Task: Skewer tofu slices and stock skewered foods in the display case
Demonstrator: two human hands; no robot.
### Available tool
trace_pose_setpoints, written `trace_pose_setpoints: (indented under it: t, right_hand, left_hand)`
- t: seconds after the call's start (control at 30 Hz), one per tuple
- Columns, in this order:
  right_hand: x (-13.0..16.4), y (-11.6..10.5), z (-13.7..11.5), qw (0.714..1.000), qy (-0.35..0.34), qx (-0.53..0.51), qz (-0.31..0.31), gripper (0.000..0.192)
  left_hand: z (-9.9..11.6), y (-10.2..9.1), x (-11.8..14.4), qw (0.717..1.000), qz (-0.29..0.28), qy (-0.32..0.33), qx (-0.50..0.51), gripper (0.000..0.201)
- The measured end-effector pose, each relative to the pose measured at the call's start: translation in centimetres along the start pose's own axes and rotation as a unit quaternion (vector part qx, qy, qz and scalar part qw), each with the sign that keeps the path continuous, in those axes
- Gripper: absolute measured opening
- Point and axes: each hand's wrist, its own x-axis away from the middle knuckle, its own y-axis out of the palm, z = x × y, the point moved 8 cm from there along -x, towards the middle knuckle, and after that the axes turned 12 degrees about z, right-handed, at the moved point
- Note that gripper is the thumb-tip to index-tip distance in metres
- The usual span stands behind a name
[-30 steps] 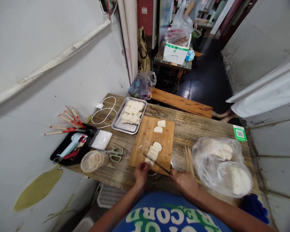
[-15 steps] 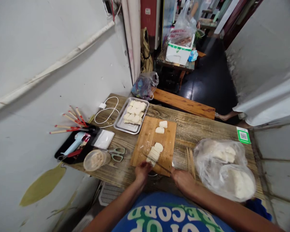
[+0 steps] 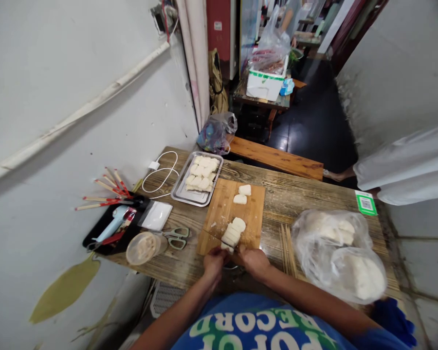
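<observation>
Near the bottom middle, the left hand (image 3: pixel 214 259) pinches the white sliced roll (image 3: pixel 232 232) on the cutting board (image 3: pixel 224 209); the right hand (image 3: pixel 253 257) is closed on a thin knife (image 3: pixel 213 237); fingers sit close, so a slip could cut them; scissors (image 3: pixel 175 236) lie left, skewers (image 3: pixel 286 243) right, steel tray (image 3: pixel 190 194) above.

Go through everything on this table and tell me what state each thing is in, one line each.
Left hand: gripping the near end of the white block.
Right hand: closed on the knife.
White block: partly cut into slices, on the cutting board.
Metal tray: partly filled with cut pieces.
Scissors: lying closed.
Plastic bag: open, with white pieces inside.
Skewers: lying flat, bare.
</observation>
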Motion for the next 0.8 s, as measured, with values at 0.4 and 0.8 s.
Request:
trace_pose_setpoints:
  t: [0.4, 0.8]
  right_hand:
    - [8.3, -6.1, 8.2, 0.931, 0.233, -0.093, 0.266, 0.033]
    - [3.0, -0.4, 12.7, 0.874, 0.377, -0.044, 0.303, 0.046]
  left_hand:
    - [2.7, 1.2, 1.7, 0.959, -0.099, 0.217, -0.151, 0.049]
    - [6.4, 4.9, 4.4, 0.741, -0.092, 0.540, -0.389, 0.074]
